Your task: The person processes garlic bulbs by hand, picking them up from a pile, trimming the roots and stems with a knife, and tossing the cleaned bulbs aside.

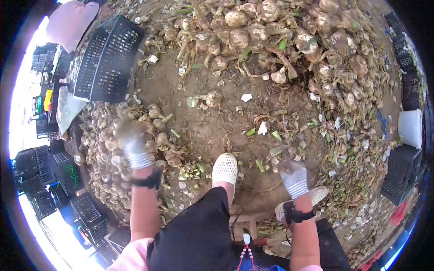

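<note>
My left hand point(132, 141), in a soiled glove with a striped cuff, is smeared by motion over a heap of garlic bulbs point(101, 149) on my left. My right hand point(291, 174), gloved the same way, is low over the ground near my right shoe point(320, 195). Its blurred fingers point forward at cut stems and scraps, and I cannot tell whether they hold anything. Between the hands is my left white perforated shoe point(224, 169). Farther ahead rises a large pile of garlic with stalks point(262, 34). A single garlic bulb point(212, 98) lies on the soil before me.
A black plastic crate point(108, 58) stands tilted at front left, beside another person's pink sleeve point(70, 22). More black crates point(90, 217) line the left side. On the right are a white bucket point(410, 128) and a dark crate point(401, 174). Green stem pieces point(194, 170) litter the soil.
</note>
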The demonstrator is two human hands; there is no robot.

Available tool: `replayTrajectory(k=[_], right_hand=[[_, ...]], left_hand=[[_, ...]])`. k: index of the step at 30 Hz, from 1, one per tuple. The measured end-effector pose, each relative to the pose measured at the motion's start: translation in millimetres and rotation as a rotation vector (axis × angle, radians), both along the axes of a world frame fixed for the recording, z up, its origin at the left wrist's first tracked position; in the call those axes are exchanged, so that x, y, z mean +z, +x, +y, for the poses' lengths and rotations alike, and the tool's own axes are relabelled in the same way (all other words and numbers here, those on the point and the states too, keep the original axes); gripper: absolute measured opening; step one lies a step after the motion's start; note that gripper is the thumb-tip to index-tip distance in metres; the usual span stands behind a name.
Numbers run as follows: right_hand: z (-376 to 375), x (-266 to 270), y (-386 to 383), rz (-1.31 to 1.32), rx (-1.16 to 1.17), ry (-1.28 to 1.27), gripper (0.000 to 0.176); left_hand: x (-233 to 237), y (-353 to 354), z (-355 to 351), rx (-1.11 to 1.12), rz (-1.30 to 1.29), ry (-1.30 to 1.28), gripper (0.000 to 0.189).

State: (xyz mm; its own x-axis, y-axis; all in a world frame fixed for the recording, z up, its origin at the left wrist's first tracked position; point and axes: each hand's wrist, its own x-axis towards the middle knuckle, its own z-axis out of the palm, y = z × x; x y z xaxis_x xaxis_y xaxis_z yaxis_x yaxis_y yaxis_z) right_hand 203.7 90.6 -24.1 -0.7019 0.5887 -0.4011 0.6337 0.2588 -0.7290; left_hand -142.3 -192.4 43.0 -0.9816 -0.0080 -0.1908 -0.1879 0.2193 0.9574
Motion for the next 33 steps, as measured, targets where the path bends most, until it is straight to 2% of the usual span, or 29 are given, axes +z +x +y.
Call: replayTrajectory(k=[2,3,4,5,6,8,9,10,11,12,13,14,15,17,18,20,22,24,26,27,28,29,31,32,33], right_hand=[[-3.8,3.5,-11.7,0.004,-0.042,-0.082,0.017],[-4.3,4.8,-15.6,0.025,-0.097,-0.162,0.016],[-4.3,6.3,-18.2,0.017,-0.106,-0.155,0.016],[-4.3,8.0,-20.1,0.045,-0.101,-0.126,0.016],[-4.1,9.8,-21.6,0.074,-0.094,-0.098,0.016],[1.4,13.5,-24.6,0.04,-0.108,-0.08,0.016],[4.5,12.4,-23.9,0.036,-0.063,0.001,0.016],[7.2,11.7,-24.0,0.032,-0.015,0.079,0.016],[10.2,22.8,-31.6,-0.008,-0.066,0.01,0.015],[14.5,24.7,-35.8,-0.006,-0.072,0.012,0.015],[17.1,25.1,-39.3,-0.045,0.049,0.185,0.015],[20.2,26.8,-43.0,-0.087,0.171,0.355,0.014],[21.4,39.0,-54.7,-0.18,0.215,0.346,0.016],[19.8,49.4,-64.7,-0.066,0.3,0.458,0.016],[17.6,57.3,-73.4,-0.022,0.336,0.484,0.015],[7.9,65.6,-90.7,-0.089,0.441,0.52,0.013],[-0.8,61.3,-95.9,-0.056,0.464,0.553,0.012],[-2.8,61.0,-97.6,-0.105,0.46,0.531,0.03],[-3.3,59.6,-95.3,-0.059,0.455,0.546,0.031],[-2.9,58.2,-94.3,0.011,0.43,0.592,0.031],[-2.8,57.2,-93.3,0.082,0.408,0.639,0.031],[-2.7,56.7,-93.0,0.082,0.412,0.639,0.031],[-1.5,56.6,-92.6,0.155,0.381,0.614,0.028],[-0.1,57.6,-92.2,0.153,0.38,0.616,0.028],[1.6,58.6,-92.1,0.12,0.387,0.596,0.023]], left_hand=[[-33.9,18.0,71.5,-0.535,0.162,-0.19,0.089],[-56.0,17.4,101.5,-0.622,0.158,-0.379,0.088],[-91.2,3.3,120.6,-0.724,0.189,-0.539,0.089],[-106.4,-5.5,136.9,-0.907,0.244,-0.845,0.087],[-129.7,-12.2,146.9,-0.995,0.26,-1.008,0.084],[-129.4,-19.2,165.5,-1.039,0.164,-1.192,0.079],[-128.9,-16.9,167.8,-1.051,0.17,-1.188,0.079],[-106.0,-6.7,171.8,-1.117,0.078,-1.088,0.075],[-92.0,4.8,172.1,-1.177,-0.012,-0.987,0.071],[-102.0,19.3,165.8,-0.947,-0.553,-0.177,0.064],[-111.6,34.0,159.5,-0.479,-1.051,0.531,0.058],[-95.9,50.2,155.3,-0.479,-1.054,0.527,0.058],[-66.3,70.0,150.3,-0.844,-0.549,0.154,0.041],[-49.4,94.8,146.1,-1.141,-0.009,-0.221,0.033],[-48.8,101.8,146.5,-1.084,-0.294,-0.022,0.04],[-57.1,110.8,150.5,-1.014,-0.575,0.17,0.048],[-82.3,119.8,153.2,-0.511,-1.356,0.772,0.058],[-32.8,121.0,170.3,-0.351,-1.471,0.641,0.069],[-41.2,116.0,159.4,-0.583,-1.313,0.774,0.053],[-44.3,123.1,158.2,-0.591,-1.28,0.653,0.057],[-20.1,129.0,168.3,-0.598,-1.251,0.531,0.062],[-42.9,129.4,161.2,-0.726,-1.409,1.027,0.057],[-45.0,125.8,154.0,-0.842,-1.521,1.546,0.052],[-40.1,124.4,147.5,-1.239,-0.887,0.923,0.046],[-33.1,130.3,141.8,-1.356,-0.548,0.609,0.043]])
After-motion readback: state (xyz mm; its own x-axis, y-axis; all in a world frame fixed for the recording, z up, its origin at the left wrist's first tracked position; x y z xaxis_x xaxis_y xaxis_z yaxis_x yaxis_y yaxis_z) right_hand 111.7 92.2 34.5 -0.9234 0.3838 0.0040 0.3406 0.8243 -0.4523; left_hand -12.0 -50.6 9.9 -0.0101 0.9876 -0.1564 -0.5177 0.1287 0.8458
